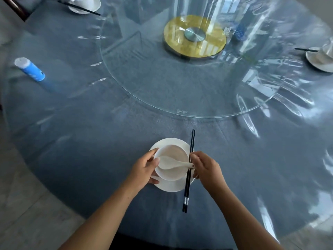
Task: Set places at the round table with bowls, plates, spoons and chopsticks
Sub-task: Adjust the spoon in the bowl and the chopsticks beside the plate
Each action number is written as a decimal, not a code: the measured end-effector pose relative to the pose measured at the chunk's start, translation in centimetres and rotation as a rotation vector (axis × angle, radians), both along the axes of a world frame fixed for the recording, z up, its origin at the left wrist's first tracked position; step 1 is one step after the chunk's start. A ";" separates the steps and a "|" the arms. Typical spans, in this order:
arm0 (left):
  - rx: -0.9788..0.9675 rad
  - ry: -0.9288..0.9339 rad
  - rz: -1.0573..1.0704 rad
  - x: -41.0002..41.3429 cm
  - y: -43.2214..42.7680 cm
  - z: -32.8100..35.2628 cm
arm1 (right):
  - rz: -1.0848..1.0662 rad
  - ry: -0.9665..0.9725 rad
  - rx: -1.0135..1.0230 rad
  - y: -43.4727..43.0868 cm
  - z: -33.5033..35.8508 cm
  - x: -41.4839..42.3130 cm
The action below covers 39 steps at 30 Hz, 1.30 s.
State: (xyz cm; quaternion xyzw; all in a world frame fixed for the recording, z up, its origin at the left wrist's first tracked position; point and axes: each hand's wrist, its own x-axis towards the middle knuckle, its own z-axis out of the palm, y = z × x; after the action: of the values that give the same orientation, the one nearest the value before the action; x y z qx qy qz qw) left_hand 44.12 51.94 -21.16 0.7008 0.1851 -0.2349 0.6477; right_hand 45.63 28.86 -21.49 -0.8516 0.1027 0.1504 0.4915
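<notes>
While in hand [144, 170] — bowl [173, 150] atop plate [169, 186]

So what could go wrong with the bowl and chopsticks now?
1. The chopsticks lie across the plate rim, right next to the right hand. A small bump could probably roll them off onto the table.
2. The spoon handle sticks out over the bowl rim. If the left hand, which grips the bowl, shifts it, the spoon might tip out.
</notes>
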 end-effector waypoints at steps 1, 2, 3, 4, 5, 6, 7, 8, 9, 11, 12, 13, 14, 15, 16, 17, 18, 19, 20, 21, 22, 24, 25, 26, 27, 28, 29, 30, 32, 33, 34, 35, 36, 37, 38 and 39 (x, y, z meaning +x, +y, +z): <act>0.002 0.000 0.016 -0.1 0.3 -0.1 | -0.054 0.002 0.001 -0.3 -0.1 -0.1; 0.019 -0.006 0.041 -0.1 0.7 -0.3 | -0.106 0.003 -0.012 -0.7 -0.2 -0.1; 0.066 -0.030 0.067 -0.1 1.1 -0.6 | -0.150 0.004 -0.032 -1.1 -0.4 -0.3; 0.155 -0.067 0.086 -0.2 1.5 -1.0 | -0.174 0.010 -0.057 -1.3 -0.6 -0.4; 0.275 -0.101 0.092 -0.3 1.9 -1.5 | -0.174 0.021 -0.083 -1.5 -0.7 -0.6; 0.393 -0.124 0.088 -0.3 2.3 -2.0 | -0.149 0.035 -0.111 -1.5 -0.9 -0.8; 0.471 -0.130 0.072 -0.4 2.6 -2.5 | -0.106 0.050 -0.143 -1.4 -1.1 -1.0; 0.497 -0.122 0.046 -0.6 2.7 -2.8 | -0.056 0.065 -0.179 -1.3 -1.3 -1.1; 0.486 -0.105 0.012 -0.7 2.7 -3.1 | -0.012 0.074 -0.215 -1.1 -1.5 -1.2; 0.460 -0.074 -0.055 -0.7 2.6 -3.5 | 0.039 0.076 -0.268 -0.6 -1.8 -1.2; 0.458 -0.067 -0.067 -0.6 2.6 -3.6 | 0.052 0.070 -0.288 -0.4 -1.9 -1.1; 0.449 -0.062 -0.064 -0.5 2.6 -3.7 | 0.061 0.060 -0.304 -0.2 -2.0 -0.9; 0.435 -0.056 -0.057 -0.4 2.6 -3.8 | 0.066 0.049 -0.313 0.0 -2.0 -0.7; 0.424 -0.050 -0.053 -0.4 2.6 -3.8 | 0.069 0.041 -0.313 0.2 -2.0 -0.6; 0.419 -0.047 -0.048 -0.5 2.5 -3.9 | 0.069 0.036 -0.308 0.3 -2.0 -0.6; 0.416 -0.045 -0.043 -0.5 2.5 -3.9 | 0.068 0.039 -0.301 0.5 -2.0 -0.5; 0.414 -0.044 -0.035 -0.6 2.4 -4.0 | 0.065 0.049 -0.293 0.6 -2.0 -0.5; 0.413 -0.044 -0.026 -0.6 2.4 -4.0 | 0.061 0.060 -0.281 0.6 -2.0 -0.5; 0.414 -0.045 -0.019 -0.7 2.3 -4.1 | 0.057 0.068 -0.267 0.6 -2.0 -0.6; 0.417 -0.045 -0.016 -0.7 2.3 -4.1 | 0.054 0.071 -0.257 0.6 -2.1 -0.6; 0.417 -0.044 -0.014 -0.7 2.3 -4.1 | 0.051 0.071 -0.248 0.6 -2.1 -0.6; 0.415 -0.047 -0.018 -0.7 2.3 -4.0 | 0.049 0.063 -0.231 0.6 -2.1 -0.6; 0.415 -0.050 -0.024 -0.6 2.3 -3.9 | 0.050 0.059 -0.226 0.6 -2.1 -0.6; 0.416 -0.052 -0.032 -0.6 2.3 -3.7 | 0.047 0.054 -0.221 0.6 -2.1 -0.7; 0.417 -0.052 -0.041 -0.6 2.3 -3.6 | 0.038 0.047 -0.213 0.6 -2.2 -0.7; 0.420 -0.052 -0.053 -0.5 2.4 -3.5 | 0.018 0.038 -0.201 0.5 -2.3 -0.8; 0.424 -0.053 -0.066 -0.5 2.4 -3.4 | -0.015 0.031 -0.188 0.4 -2.3 -1.0; 0.427 -0.055 -0.076 -0.4 2.4 -3.3 | -0.060 0.026 -0.176 0.1 -2.3 -1.1; 0.430 -0.055 -0.077 -0.2 2.4 -3.3 | -0.124 0.019 -0.188 -0.4 -2.3 -1.3; 0.433 -0.054 -0.069 -0.2 2.3 -3.4 | -0.120 0.024 -0.212 -0.7 -2.3 -1.2; 0.436 -0.055 -0.062 -0.1 2.2 -3.5 | -0.095 0.041 -0.235 -1.0 -2.3 -1.1; 0.441 -0.060 -0.056 -0.2 2.2 -3.5 | -0.062 0.066 -0.257 -1.1 -2.3 -1.0; 0.445 -0.068 -0.048 -0.3 2.1 -3.6 | -0.032 0.085 -0.280 -1.1 -2.2 -0.8; 0.448 -0.076 -0.038 -0.4 1.9 -3.6 | -0.011 0.096 -0.305 -1.1 -2.2 -0.6; 0.449 -0.083 -0.029 -0.5 1.8 -3.7 | 0.004 0.101 -0.327 -1.1 -2.2 -0.3; 0.451 -0.087 -0.024 -0.6 1.7 -3.8 | 0.015 0.106 -0.343 -1.1 -2.2 -0.2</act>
State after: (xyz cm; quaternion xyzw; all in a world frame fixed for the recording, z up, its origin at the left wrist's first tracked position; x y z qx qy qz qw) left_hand 43.52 53.67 -24.93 0.8393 0.1967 -0.1649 0.4792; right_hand 45.46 27.81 -23.69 -0.9147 0.1464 0.1789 0.3317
